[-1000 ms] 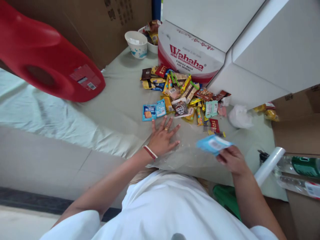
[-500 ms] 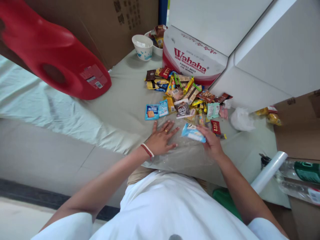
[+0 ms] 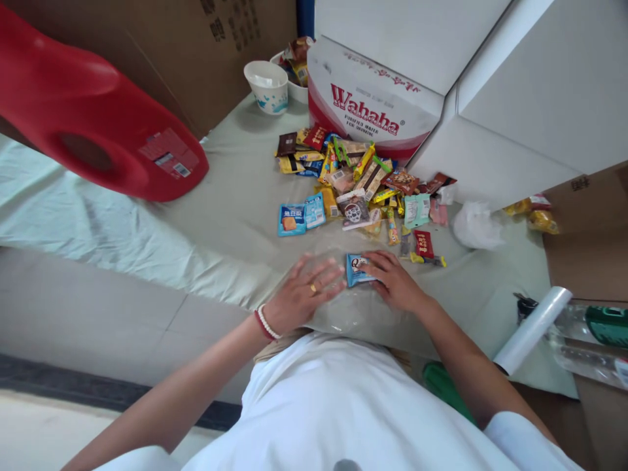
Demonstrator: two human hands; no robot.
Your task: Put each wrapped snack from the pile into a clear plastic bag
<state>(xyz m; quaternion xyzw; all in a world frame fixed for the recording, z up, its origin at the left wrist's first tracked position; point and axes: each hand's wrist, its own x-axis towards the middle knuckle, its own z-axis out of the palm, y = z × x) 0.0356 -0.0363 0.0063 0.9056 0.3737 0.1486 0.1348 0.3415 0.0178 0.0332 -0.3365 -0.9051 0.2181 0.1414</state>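
Note:
My left hand (image 3: 300, 292) lies flat with fingers spread on a sheet of clear plastic film (image 3: 343, 314) spread over the pale green cloth (image 3: 220, 216). My right hand (image 3: 392, 281) rests on the same film, its fingers pressing on a small blue snack packet (image 3: 357, 269) that sits between the two hands. Just beyond the hands lies a heap of several small snack packets (image 3: 363, 183). Two more blue packets (image 3: 299, 216) lie at its left edge.
A white and red Wahaha carton (image 3: 373, 111) stands behind the heap. A paper cup (image 3: 267, 85) and a bowl of snacks (image 3: 293, 65) sit at the back. A large red plastic shape (image 3: 93, 118) lies left. A film roll (image 3: 532, 330), bottles and a crumpled white bag (image 3: 475, 226) are right.
My right hand carried the blue packet from the right in toward the middle and set it down on the film. My left hand drew slightly back toward me.

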